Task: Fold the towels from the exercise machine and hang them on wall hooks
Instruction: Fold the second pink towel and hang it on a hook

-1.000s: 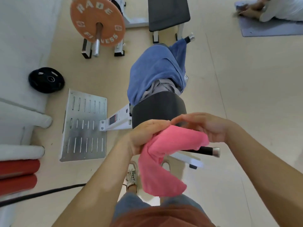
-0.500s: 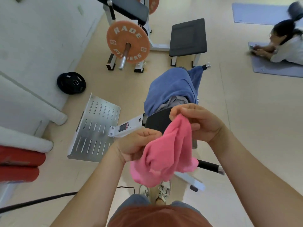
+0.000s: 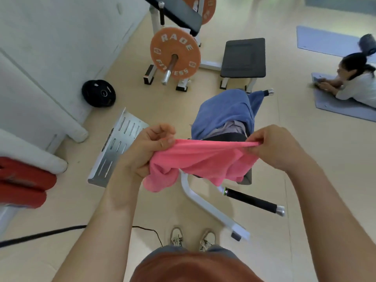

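Sneakers [image 3: 177, 238] down at the bottom, then both hands hold the pink towel [image 3: 203, 159] in the air above the near end of the exercise machine [image 3: 203, 202]. Left hand [image 3: 146, 151] has one end bunched in a fist, and right hand [image 3: 272, 147] pinches the top edge, so that edge runs taut and the rest sags. A blue towel [image 3: 223, 112] is draped over the machine's far end. Further back there's an orange weight plate [image 3: 175, 52] on a bar, and a person [image 3: 358, 86] lying on a mat off to the right.
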### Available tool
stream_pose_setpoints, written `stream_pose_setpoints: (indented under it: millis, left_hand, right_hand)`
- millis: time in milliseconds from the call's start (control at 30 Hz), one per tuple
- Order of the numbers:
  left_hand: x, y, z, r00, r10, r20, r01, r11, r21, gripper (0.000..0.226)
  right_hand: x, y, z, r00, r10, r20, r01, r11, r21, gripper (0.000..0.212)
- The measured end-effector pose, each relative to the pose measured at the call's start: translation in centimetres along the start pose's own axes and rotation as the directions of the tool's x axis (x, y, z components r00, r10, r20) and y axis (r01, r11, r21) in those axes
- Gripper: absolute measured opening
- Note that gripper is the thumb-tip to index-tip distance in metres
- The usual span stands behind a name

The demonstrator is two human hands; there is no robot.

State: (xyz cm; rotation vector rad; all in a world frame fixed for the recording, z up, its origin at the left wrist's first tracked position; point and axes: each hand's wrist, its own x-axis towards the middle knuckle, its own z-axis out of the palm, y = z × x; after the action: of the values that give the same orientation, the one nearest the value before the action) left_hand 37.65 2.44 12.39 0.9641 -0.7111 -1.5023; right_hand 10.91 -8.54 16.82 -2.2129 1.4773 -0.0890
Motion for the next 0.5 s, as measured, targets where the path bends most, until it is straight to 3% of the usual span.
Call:
stream_pose_setpoints:
  millis: [67,100,167,200,267,333,467,500]
  left_hand:
    - [-0.5,-0.1,-0.6,0.99,-0.138,-0.014,0.137,0.957,0.257,0.029]
    - [-0.7,-0.3,-0.9,0.978,-0.192,-0.078,0.206,0.844,0.496,0.022]
    - [-1.0,-1.3,-1.9,0.945,-0.078,-0.318,0.313,0.505,0.805,0.006]
    - [-1.1,-1.9,-2.2,0.899,0.053,-0.434,0.371,0.431,0.823,0.008]
    - [-1.5,-2.9,-2.2,0.792,0.216,-0.571,0.401,0.521,0.753,0.012]
    - [-1.4,-3.9,-1.8,0.693,0.281,-0.664,0.399,0.619,0.677,0.015]
    - [-1.0,-7.1,-0.7,0.353,0.291,-0.889,0.371,0.829,0.419,0.013]
    - [-0.8,-8.6,-0.1,0.298,0.26,-0.919,0.368,0.857,0.361,0.013]
  right_hand:
    - [-0.1,0.4,-0.4,0.999,0.052,-0.006,-0.053,0.995,-0.089,0.021]
    - [-0.1,0.7,-0.7,0.997,0.077,0.013,-0.075,0.987,-0.144,0.02]
    - [-0.2,1.2,-1.2,0.989,0.104,0.106,-0.072,0.96,-0.271,0.022]
    - [-0.1,1.5,-1.4,0.981,0.103,0.167,-0.045,0.948,-0.315,0.028]
    - [0.0,2.4,-2.1,0.96,0.102,0.259,-0.003,0.934,-0.358,0.029]
    - [0.3,3.9,-3.1,0.945,0.119,0.304,0.0,0.931,-0.365,0.034]
    - [-0.1,7.9,-4.6,0.911,0.156,0.382,0.021,0.906,-0.422,0.042]
    - [-0.4,9.2,-4.5,0.899,0.145,0.414,0.055,0.899,-0.435,0.038]
